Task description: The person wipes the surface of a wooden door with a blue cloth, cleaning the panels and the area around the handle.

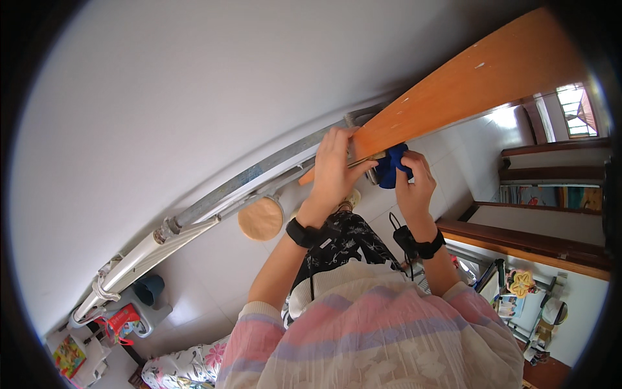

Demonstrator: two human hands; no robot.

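Observation:
An orange wooden panel, with a few pale chips in its surface, runs from the upper right down to my hands. At its near end, my left hand grips the edge, fingers on the wall side and thumb along the lower side. My right hand pinches a bunched dark blue cloth just below the panel. The cloth lies against the underside of that end, and part of it is hidden by the panel and my fingers. Black bands circle both wrists.
A grey pipe and a white radiator run along the wall. Below the pipe stands a round stool with a beige top. Red packaging and floral fabric are at lower left. Dark wooden frames line the right.

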